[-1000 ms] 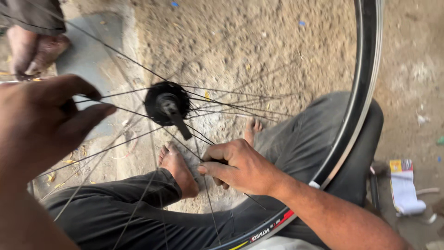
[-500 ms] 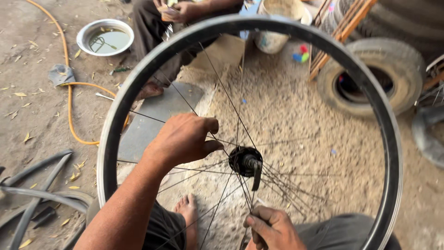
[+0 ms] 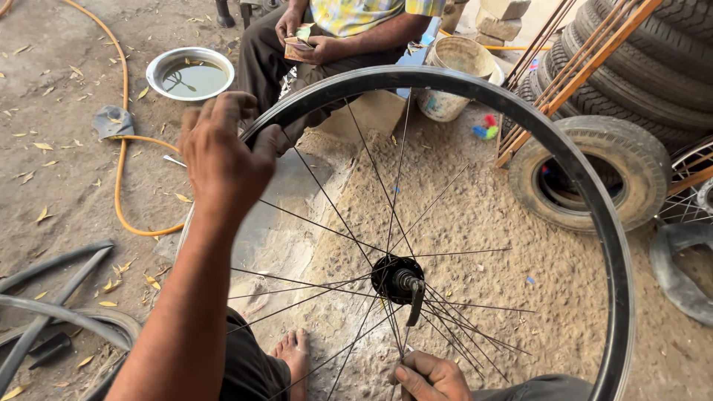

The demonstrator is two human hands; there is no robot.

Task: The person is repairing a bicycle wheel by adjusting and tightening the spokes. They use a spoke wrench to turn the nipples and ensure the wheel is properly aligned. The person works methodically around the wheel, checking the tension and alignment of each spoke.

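Dirt ground, sandy patch under the wheel [image 3: 594, 223], which stands upright before me and serves as landmark.

- Left hand [image 3: 223, 152]: on the wheel's upper-left rim, fingers curled over it; I see its back only.
- Right hand [image 3: 431, 379]: below the hub [image 3: 397, 280], at the frame's bottom edge, closed round the lower spokes; what it pinches I cannot tell.
- Foot [image 3: 293, 353]: bare, lower left of the hub, behind the spokes.
- Bowl [image 3: 190, 73]: metal, liquid inside, upper left of the wheel.
- Hose [image 3: 119, 163]: orange, left of the wheel.
- Seated person [image 3: 349, 30]: beyond the wheel's top, hands holding a small object.
- Bucket [image 3: 460, 67]: just beyond the top rim.
- Tyres [image 3: 587, 178]: right of the wheel.
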